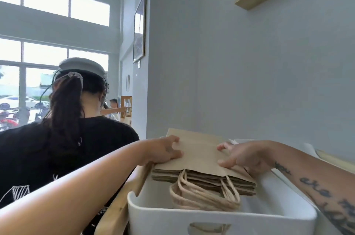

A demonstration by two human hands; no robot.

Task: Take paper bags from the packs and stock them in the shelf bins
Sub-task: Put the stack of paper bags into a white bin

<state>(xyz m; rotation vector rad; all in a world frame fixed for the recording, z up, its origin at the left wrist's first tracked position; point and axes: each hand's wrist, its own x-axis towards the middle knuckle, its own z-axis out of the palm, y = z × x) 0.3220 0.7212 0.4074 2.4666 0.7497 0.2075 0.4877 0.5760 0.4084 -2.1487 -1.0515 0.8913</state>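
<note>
Both arms extended forward. Left hand (163, 150) at 9 o'clock of frame centre-bottom, fingers curled, thumb on top, gripping. Right hand (244, 156) at 3 o'clock, fingers spread, gripping. Right forearm tattooed, left bare.

Legible text: tattoo lettering only, dark cursive script on inner right forearm (322, 192). First word reads "you"; second appears to read "are", uncertain. Further words toward frame edge cut off, unreadable. White line drawing on back of black T-shirt (57, 158) of second person: no letters distinguishable. No print visible on brown paper bags (201, 154) or white plastic bin (211, 221).
</note>
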